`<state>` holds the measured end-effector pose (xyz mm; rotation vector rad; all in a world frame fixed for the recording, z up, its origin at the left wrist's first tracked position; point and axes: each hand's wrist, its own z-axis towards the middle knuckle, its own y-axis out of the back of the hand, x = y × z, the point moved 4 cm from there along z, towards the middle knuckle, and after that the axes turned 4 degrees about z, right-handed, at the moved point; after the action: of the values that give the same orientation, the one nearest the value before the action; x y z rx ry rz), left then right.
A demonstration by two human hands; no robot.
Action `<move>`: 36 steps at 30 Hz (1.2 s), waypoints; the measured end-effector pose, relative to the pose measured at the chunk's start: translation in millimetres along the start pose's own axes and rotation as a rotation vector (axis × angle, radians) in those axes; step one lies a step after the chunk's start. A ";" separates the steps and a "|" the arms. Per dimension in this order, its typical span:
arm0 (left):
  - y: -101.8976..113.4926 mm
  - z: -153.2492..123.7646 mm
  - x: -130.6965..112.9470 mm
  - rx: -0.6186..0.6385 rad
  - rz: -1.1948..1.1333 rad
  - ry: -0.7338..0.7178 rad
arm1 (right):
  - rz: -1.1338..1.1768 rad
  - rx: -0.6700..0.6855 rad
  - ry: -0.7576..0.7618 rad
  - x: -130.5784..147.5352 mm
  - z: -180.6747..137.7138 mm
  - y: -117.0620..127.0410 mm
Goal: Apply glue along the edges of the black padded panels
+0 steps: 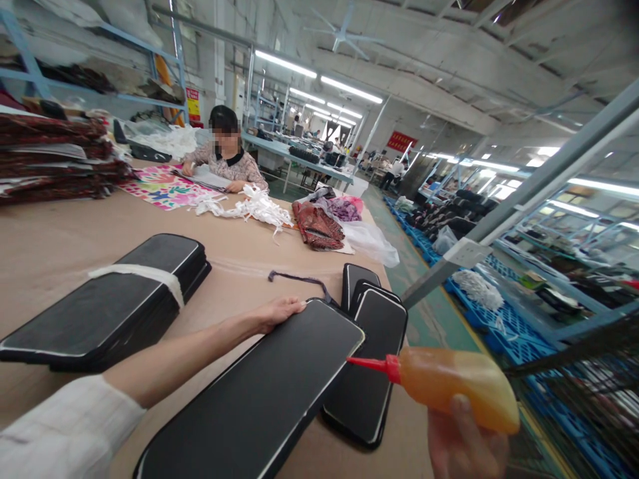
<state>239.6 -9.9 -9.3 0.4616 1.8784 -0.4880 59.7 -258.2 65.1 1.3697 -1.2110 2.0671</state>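
My left hand grips the far edge of a long black panel with rounded corners, its thumb on top and the other fingers hidden beneath. A thin pale line runs along the panel's rim. My right hand is wrapped round a squeeze bottle of amber liquid, tilted on its side. The bottle's red nozzle points left, its tip at the panel's right edge. Under and beyond that panel lie more black panels, overlapping one another.
A stack of black panels tied with a white strip lies at left. White scraps, folded red-brown fabric and a dark strap lie farther back. Across the brown table a person handles sheets. A grey metal post slants at right.
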 end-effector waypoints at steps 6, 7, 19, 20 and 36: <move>-2.0 5.6 2.0 0.001 -0.001 0.032 | 0.009 0.003 0.016 0.8 -3.8 0.6; -2.4 6.6 2.2 0.001 -0.002 0.038 | 0.011 0.012 0.014 -0.3 -4.3 1.1; -6.1 14.7 2.5 -0.003 0.017 0.070 | 0.031 0.099 0.035 -7.4 -6.9 14.3; -6.1 15.5 2.5 -0.005 0.020 0.068 | 0.031 0.101 0.041 -6.7 -6.8 15.1; 1.9 27.3 21.2 -0.106 -0.022 0.141 | 0.045 0.127 -0.271 -14.1 -22.4 15.4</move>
<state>254.8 -21.2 -38.4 0.4146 2.0360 -0.3767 42.9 -246.4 42.3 1.7421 -1.2419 2.0697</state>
